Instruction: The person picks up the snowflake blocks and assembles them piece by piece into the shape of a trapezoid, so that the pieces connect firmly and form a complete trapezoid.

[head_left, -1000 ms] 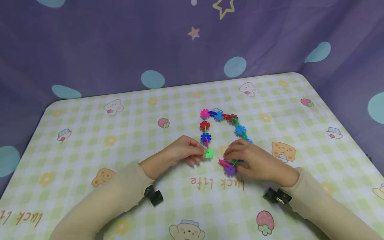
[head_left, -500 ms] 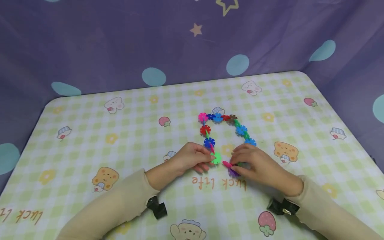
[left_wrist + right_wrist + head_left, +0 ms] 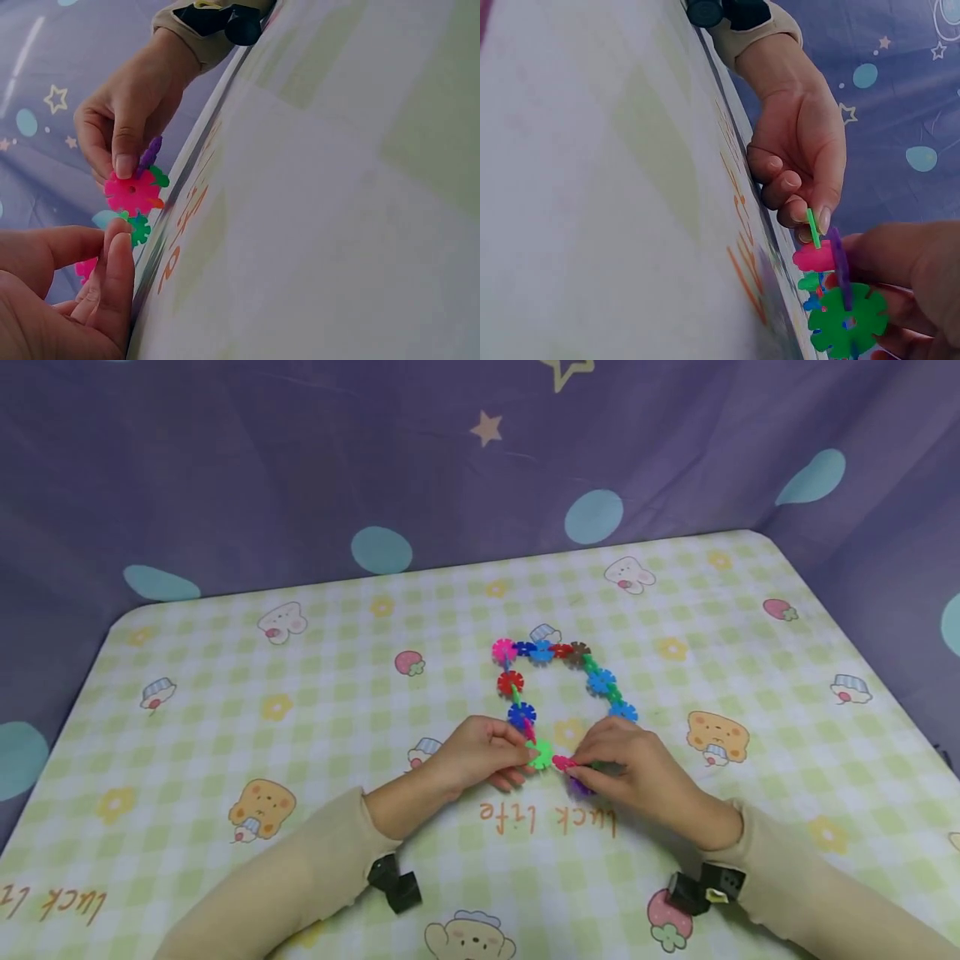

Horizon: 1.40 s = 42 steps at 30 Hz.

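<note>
A chain of notched plastic snowflake discs curves over the cloth, its two ends close together. My left hand (image 3: 480, 752) pinches the light green disc (image 3: 541, 754) at one end between thumb and fingertips. My right hand (image 3: 641, 768) pinches the pink disc (image 3: 133, 193) at the other end, joined to a purple disc (image 3: 841, 262). Beyond the purple one sits a green disc (image 3: 847, 321). In the right wrist view the light green disc is edge-on, right at the pink disc's rim. The right hand hides part of the chain in the head view.
Away from the hands, the chain runs through a dark blue disc (image 3: 522, 714), a red disc (image 3: 510, 682), a pink corner disc (image 3: 504, 651), a brown disc (image 3: 577, 652) and light blue ones. A checked cloth (image 3: 337, 693) covers the table; a purple curtain (image 3: 262, 468) hangs behind.
My left hand has moved right with the light green disc, narrowing the gap between the chain's ends. The right hand's fingers have shifted onto the pink disc. The chain's left side now slants.
</note>
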Each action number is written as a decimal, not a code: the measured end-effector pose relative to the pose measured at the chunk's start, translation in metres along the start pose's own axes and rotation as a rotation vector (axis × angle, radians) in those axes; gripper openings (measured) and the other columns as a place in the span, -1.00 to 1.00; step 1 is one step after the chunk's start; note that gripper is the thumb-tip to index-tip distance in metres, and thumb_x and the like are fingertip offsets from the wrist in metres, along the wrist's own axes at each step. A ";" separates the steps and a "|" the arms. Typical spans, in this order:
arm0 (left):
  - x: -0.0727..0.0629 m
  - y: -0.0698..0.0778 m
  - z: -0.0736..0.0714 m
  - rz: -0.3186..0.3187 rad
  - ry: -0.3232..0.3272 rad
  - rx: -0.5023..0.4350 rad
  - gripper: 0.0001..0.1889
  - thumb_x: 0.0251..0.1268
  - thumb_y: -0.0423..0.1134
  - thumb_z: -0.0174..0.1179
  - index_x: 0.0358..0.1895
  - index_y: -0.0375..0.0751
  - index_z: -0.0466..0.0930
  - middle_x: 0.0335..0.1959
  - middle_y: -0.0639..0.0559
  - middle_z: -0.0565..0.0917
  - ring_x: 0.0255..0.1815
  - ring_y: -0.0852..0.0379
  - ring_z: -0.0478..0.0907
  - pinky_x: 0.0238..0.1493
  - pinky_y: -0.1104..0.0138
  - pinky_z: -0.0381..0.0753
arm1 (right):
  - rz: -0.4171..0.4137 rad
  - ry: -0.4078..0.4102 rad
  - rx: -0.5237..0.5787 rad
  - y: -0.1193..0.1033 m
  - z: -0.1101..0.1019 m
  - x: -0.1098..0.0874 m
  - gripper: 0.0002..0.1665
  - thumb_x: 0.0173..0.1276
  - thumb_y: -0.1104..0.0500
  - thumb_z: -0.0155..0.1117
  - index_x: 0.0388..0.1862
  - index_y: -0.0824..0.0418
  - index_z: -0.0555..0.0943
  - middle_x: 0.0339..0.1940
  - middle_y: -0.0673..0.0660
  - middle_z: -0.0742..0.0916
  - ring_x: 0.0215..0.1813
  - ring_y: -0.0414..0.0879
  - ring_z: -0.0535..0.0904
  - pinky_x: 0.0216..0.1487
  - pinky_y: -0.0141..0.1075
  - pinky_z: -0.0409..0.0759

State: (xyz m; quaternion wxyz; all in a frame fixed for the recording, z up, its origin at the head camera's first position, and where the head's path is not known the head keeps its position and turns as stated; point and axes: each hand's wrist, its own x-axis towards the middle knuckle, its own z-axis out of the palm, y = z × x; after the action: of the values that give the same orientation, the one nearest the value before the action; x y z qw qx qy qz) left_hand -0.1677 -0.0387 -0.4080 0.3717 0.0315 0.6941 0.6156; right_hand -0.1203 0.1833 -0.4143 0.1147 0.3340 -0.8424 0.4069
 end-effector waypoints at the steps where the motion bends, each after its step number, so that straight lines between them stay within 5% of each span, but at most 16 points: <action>1: 0.000 0.000 0.000 -0.001 0.000 -0.001 -0.91 0.20 -0.43 0.20 -0.30 -0.41 0.53 -0.55 -0.05 0.70 -0.64 0.22 0.59 -0.59 0.42 0.58 | 0.003 0.010 0.010 0.000 0.000 0.000 -0.82 -0.02 0.37 0.48 -0.47 0.11 0.73 -0.45 -0.12 0.70 -0.27 -0.20 0.52 -0.15 -0.47 0.45; 24: 0.001 -0.001 -0.003 -0.009 -0.018 -0.059 -0.88 0.26 -0.45 0.15 -0.23 -0.51 0.51 -0.51 -0.12 0.70 -0.61 0.23 0.60 -0.52 0.40 0.62 | 0.029 0.092 0.154 0.002 0.006 -0.003 -0.79 0.02 0.44 0.44 -0.42 0.16 0.74 -0.40 -0.08 0.73 -0.22 -0.18 0.54 -0.11 -0.41 0.47; 42: 0.001 0.000 -0.002 -0.001 0.003 -0.101 -0.93 0.26 -0.43 0.14 -0.30 -0.42 0.51 -0.49 -0.15 0.72 -0.61 0.24 0.61 -0.52 0.41 0.61 | 0.069 0.120 0.131 0.003 0.007 -0.003 -0.74 -0.01 0.47 0.45 -0.40 0.15 0.74 -0.39 -0.08 0.74 -0.22 -0.18 0.56 -0.06 -0.41 0.45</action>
State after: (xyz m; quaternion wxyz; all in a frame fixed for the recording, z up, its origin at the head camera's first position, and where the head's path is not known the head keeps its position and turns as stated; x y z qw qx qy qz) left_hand -0.1689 -0.0400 -0.4088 0.3721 0.0117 0.6627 0.6498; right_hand -0.1198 0.1808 -0.4217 0.1288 0.2863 -0.8166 0.4843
